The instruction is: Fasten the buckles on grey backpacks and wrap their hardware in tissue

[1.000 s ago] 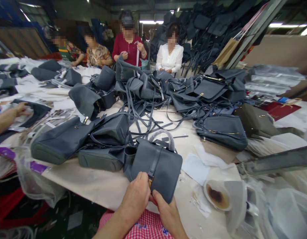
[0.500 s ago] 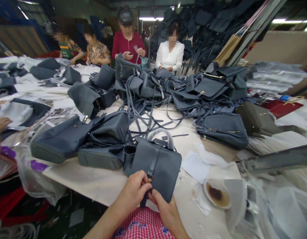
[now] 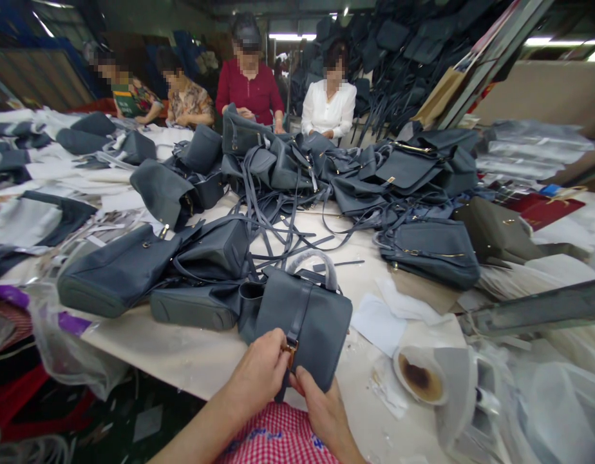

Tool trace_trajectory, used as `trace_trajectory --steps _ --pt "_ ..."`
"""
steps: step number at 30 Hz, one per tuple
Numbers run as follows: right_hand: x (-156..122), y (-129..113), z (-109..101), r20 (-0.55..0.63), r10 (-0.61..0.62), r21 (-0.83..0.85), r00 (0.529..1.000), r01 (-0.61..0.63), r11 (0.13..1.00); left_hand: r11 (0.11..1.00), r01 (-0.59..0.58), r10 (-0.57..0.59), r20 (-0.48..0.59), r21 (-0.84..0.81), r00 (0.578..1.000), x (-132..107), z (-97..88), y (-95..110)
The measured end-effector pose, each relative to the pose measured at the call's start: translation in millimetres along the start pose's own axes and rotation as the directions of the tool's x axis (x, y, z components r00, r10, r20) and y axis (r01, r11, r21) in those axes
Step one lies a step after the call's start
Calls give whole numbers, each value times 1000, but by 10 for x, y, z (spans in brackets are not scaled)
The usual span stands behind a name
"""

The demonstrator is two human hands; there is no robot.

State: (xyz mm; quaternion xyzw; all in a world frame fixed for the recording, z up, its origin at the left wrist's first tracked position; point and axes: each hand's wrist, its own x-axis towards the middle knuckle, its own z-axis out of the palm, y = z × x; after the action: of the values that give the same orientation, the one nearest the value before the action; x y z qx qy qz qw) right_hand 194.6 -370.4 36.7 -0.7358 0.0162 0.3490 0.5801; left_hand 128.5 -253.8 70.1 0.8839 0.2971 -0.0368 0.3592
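Note:
A dark blue-grey backpack (image 3: 321,322) with a wrapped top handle lies at the table's near edge, its front flap facing up. Down the flap's middle runs a strap (image 3: 297,316) with a small gold-coloured buckle (image 3: 291,346). My left hand (image 3: 263,364) is closed at the buckle, its fingers pinching the strap there. Just right of it, my right hand (image 3: 319,399) grips the lower edge of the flap, thumb on top and fingers underneath. The strap's loose end hangs below the buckle, partly hidden by my fingers.
Several similar bags (image 3: 118,270) lie to the left, and a bigger heap (image 3: 288,158) spreads across the back. A stained bowl (image 3: 420,377) and white paper (image 3: 379,322) are on the right. A metal bar (image 3: 539,306) juts in. Several co-workers (image 3: 249,90) are across the table.
My left hand has shifted slightly at the buckle, and the strap end below has moved a little. A co-worker's hand at the far left has left view. The person in red has lowered their hands.

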Motion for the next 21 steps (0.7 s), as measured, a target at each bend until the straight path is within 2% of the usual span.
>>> trace_trajectory --steps 3,6,12,21 --pt "5 12 6 -8 18 -45 1000 -18 999 996 21 -19 -21 90 1000 -16 -37 49" --pt "15 48 2 -19 -9 -109 1000 7 994 982 102 -102 -10 158 995 -5 -28 102" --pt "29 128 -15 -2 -38 -227 999 37 973 981 147 -146 -16 126 989 62 40 113" --pt "46 92 -22 -28 1 -89 1000 -3 996 992 107 -100 -105 65 989 48 152 91"
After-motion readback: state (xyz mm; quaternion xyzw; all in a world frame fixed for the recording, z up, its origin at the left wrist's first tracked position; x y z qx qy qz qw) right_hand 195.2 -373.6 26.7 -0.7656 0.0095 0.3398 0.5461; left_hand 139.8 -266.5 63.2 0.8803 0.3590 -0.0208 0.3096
